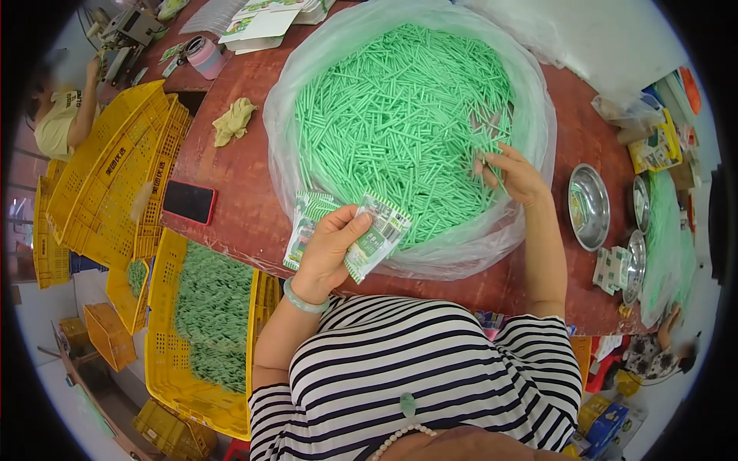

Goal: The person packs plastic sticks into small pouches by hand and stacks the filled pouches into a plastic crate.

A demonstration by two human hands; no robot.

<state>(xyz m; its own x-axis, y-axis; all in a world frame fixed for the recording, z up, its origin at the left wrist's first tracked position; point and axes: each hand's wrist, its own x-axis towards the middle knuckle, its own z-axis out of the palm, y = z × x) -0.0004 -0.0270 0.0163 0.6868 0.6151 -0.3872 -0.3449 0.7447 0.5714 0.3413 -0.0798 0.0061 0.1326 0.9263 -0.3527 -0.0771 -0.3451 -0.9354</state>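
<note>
My left hand (329, 250), with a pale bracelet at its wrist, is closed on small green-and-white packets (378, 237). One shows a barcode; another packet (304, 237) sticks out on the hand's far side. My right hand (513, 175) is at the right side of a heap of thin light-green sticks (400, 115). Its fingers are bent around a few sticks, partly lost among the others. The heap lies in a large clear plastic bag (280, 123) with its mouth spread wide, on a dark red table (223, 173).
Left on the table are a phone (189, 202), a crumpled yellow cloth (234, 121) and a pink jar (204, 57). Metal bowls (589, 207) stand at right. Yellow crates (157, 338) are beside the table, one filled with green packets (215, 315). Another person (65, 119) sits far left.
</note>
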